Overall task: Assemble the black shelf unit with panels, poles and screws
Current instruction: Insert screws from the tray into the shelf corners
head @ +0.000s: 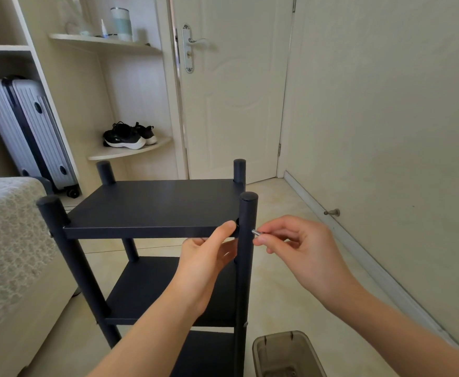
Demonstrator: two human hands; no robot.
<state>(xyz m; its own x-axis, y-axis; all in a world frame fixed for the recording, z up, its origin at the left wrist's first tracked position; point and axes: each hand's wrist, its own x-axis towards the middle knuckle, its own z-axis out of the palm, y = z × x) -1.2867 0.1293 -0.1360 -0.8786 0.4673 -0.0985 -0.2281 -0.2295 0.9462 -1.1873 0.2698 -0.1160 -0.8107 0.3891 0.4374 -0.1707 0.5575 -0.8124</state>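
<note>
My hands are both busy. My left hand holds the front right corner of the top panel, thumb on top, right where it meets the near pole. My right hand pinches a small silver screw. The screw lies sideways and its tip points left at the pole. I cannot tell if it touches. I think it must go straight left into the pole, level with the panel.

Our left hand grips the top panel at the front pole; our right hand pinches a screw beside that pole.
</note>
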